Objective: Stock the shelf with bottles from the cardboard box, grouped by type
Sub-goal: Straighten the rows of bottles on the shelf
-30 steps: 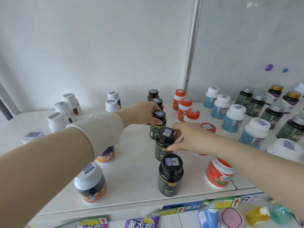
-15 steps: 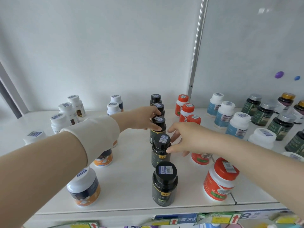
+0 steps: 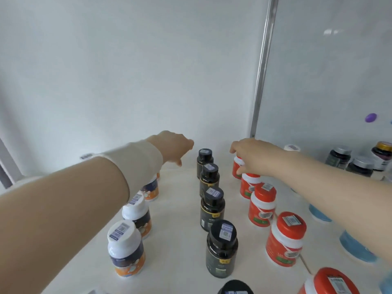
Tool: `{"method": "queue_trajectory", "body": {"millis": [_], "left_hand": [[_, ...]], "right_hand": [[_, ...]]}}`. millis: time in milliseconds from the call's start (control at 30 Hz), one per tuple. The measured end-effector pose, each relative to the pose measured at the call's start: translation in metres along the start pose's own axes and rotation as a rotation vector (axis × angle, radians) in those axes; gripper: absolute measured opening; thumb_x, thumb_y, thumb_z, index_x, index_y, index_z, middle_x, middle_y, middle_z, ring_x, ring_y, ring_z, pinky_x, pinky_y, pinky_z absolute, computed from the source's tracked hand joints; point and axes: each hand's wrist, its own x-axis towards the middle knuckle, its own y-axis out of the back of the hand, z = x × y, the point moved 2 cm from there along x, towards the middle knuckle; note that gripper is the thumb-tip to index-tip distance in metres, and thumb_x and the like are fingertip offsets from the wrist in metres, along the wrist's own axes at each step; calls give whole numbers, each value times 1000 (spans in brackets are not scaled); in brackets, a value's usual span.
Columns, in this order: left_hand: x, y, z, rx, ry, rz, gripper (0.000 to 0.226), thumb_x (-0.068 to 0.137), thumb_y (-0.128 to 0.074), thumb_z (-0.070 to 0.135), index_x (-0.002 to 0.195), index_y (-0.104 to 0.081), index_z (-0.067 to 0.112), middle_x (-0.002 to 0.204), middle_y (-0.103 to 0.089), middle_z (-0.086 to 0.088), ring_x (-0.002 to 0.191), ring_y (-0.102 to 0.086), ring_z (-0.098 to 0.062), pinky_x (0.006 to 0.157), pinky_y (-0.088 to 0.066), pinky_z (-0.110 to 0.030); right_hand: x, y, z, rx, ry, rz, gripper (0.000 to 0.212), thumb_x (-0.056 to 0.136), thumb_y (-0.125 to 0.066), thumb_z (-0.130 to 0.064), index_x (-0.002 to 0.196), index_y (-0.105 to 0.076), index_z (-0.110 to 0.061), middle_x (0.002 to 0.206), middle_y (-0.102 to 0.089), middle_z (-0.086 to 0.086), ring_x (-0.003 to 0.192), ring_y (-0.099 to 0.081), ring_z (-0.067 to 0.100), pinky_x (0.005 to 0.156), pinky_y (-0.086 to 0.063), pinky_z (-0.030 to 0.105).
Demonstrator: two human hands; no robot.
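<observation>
**Ana:** White shelf (image 3: pixel 180 209) against a pale wall, bottles standing in files running near to far: the black row (image 3: pixel 212 205) in the middle, the red-capped row (image 3: pixel 263 205) to its right.

**Ben:** And the hands?

**Ana:** Her right hand (image 3: pixel 253 154) is curled over the far red-capped bottle (image 3: pixel 238 166), fingers on its cap. Her left hand (image 3: pixel 172 148) hovers loosely bent left of the black row, holding nothing.

**Ben:** Best approach?

**Ana:** Probably slide that bottle upright into line and keep the forearm high, clear of nearer caps.

Open shelf (image 3: pixel 176 209) lane between white-capped bottles (image 3: pixel 135 211) and black bottles (image 3: pixel 212 206); red bottles (image 3: pixel 263 204) block right.
</observation>
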Motion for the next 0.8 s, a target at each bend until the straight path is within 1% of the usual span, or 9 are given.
{"method": "queue_trajectory", "body": {"millis": [67,167,233,333,500,567,633,700,800], "left_hand": [[21,-8,-1,-78,-17,12,57,89,-62,33,137,-36,19,128,-54,-4,111,-56,-27,92,-47,-37],[46,-21,-1,-365,-9,24,62,85,-65,36,138,-35,22,132,-53,-3,117,-53,-26,98,-45,-42],[56,-24,3,-565,-8,9,66,84,-67,36,139,-34,19,135,-51,-4,119,-52,-24,101,-42,-39],[68,-28,10,-750,-5,11,64,84,-67,35,138,-37,17,135,-51,-4,119,-51,-22,96,-40,-31],[79,-34,14,-806,-7,-9,56,83,-68,36,131,-47,17,132,-51,-3,114,-55,-23,92,-46,-31],[81,-36,16,-850,-21,-25,52,82,-70,33,126,-50,17,127,-53,-2,107,-61,-25,89,-50,-31],[82,-37,17,-916,-27,-37,47,81,-72,28,122,-53,15,124,-55,-4,103,-64,-27,89,-54,-35],[83,-36,16,-947,-27,-48,43,81,-72,24,119,-54,13,123,-57,-6,102,-64,-28,89,-55,-38],[84,-36,15,-950,-38,-62,42,81,-72,23,119,-55,13,123,-58,-6,103,-64,-28,89,-55,-38]], "right_hand": [[12,-9,0,25,11,-44,59,86,-64,-28,137,-36,-17,137,-46,8,120,-50,27,94,-45,35],[24,-17,-1,171,31,-88,64,83,-67,-32,138,-36,-17,138,-48,6,123,-48,23,100,-42,33],[29,-21,-2,278,41,-99,68,81,-69,-35,137,-37,-17,136,-50,4,120,-51,19,97,-41,29],[36,-28,-3,393,50,-108,69,78,-71,-36,136,-39,-17,133,-53,2,114,-54,17,91,-43,26],[45,-37,-8,470,73,-140,63,77,-73,-36,131,-45,-18,125,-57,0,107,-58,16,88,-47,26],[49,-41,-11,451,91,-155,60,76,-73,-36,127,-47,-16,122,-59,1,104,-59,17,89,-49,29],[52,-44,-13,424,105,-156,57,77,-72,-36,124,-50,-14,119,-61,4,101,-60,19,90,-50,33],[53,-45,-13,418,107,-145,55,77,-72,-36,122,-51,-12,116,-62,6,100,-60,21,90,-49,35],[54,-45,-14,411,108,-146,52,77,-72,-34,120,-53,-12,114,-62,5,100,-60,21,89,-49,33]]}}
